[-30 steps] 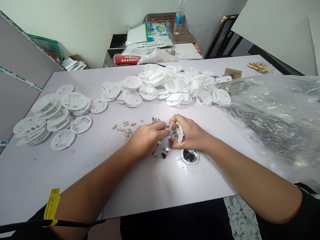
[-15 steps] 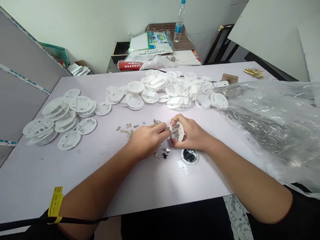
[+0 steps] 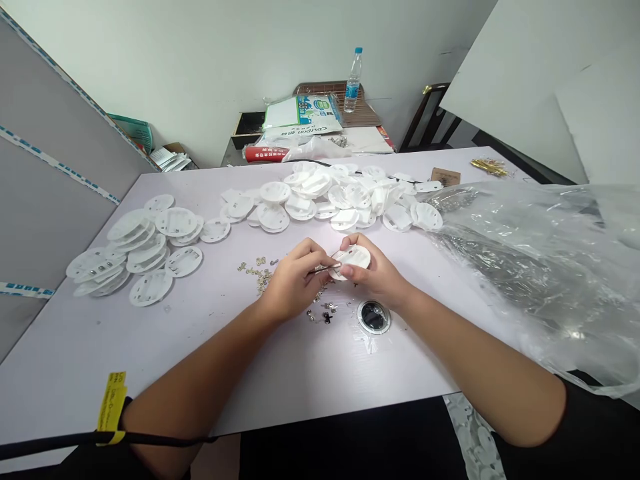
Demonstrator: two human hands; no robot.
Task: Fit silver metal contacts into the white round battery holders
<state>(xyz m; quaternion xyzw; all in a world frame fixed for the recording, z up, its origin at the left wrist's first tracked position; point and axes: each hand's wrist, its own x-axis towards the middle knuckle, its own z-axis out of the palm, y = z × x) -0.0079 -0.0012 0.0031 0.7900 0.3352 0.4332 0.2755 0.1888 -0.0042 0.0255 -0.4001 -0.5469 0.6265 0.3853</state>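
Between the left hand [image 3: 294,279] and right hand [image 3: 373,269], the disc [image 3: 357,255] is now lying flatter, where it was standing more on edge, so its face is opening to the tool [image 3: 325,269]; the right is pinching its rim, the left gripping the tool; one tool, one ring [image 3: 374,317] are showing; two piles [image 3: 313,184] and the clips [image 3: 327,318] are overlapping beyond counting.

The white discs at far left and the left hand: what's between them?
The head view shows mostly bare tabletop, then small metal pieces beside the left hand.
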